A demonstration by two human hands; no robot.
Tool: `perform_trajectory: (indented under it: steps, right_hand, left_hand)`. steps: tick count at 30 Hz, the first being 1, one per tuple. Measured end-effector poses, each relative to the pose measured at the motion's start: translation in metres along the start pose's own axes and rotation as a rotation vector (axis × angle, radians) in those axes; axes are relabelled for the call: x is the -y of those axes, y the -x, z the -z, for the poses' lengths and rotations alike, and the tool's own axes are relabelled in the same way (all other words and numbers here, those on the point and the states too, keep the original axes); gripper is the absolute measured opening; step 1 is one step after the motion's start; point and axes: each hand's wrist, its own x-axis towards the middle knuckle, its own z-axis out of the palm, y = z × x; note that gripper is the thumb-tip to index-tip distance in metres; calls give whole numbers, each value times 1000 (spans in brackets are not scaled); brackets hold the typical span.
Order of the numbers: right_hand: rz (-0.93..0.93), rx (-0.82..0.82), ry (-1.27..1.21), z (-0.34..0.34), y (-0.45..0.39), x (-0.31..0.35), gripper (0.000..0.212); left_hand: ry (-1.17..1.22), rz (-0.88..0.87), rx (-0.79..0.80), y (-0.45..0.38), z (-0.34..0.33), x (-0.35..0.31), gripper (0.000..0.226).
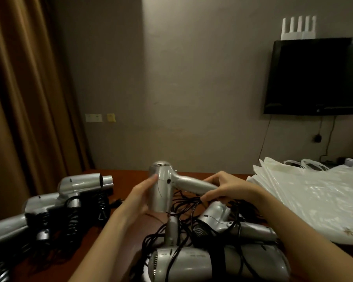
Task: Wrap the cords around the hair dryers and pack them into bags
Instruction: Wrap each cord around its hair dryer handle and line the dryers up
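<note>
I hold a silver hair dryer (163,186) above the brown table (126,226), its barrel upright and its handle pointing right. My left hand (141,195) grips the barrel from the left. My right hand (222,188) grips the end of the handle, where the black cord (186,202) leaves and hangs down in loose loops. Below lie other silver dryers (218,265) in a tangle of black cords. A stack of white plastic bags (306,202) lies flat at the right.
On the left, several dryers (69,192) with cords wound round their handles lie in a row. A brown curtain (18,98) hangs at the left. A dark TV (314,78) is on the wall at the right, beyond the table's far edge.
</note>
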Motion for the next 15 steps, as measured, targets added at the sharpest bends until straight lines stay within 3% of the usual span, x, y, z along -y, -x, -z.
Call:
perform_trajectory:
  steps: [2,6,8,15]
  right_hand:
    - [-31,84,-13,3,3,-1,22]
    - [-38,139,-48,6,9,3,21]
    - [-29,121,-88,9,13,4,27]
    - [-30,-199,-189,34,40,-38,50]
  left_hand:
    - [-118,14,36,1,-2,5,80]
    - [-80,-12,51,3,-12,14,58]
    - [-38,-65,-2,1,-16,19,67]
    - [253,-26,-176,-14,-9,47,109]
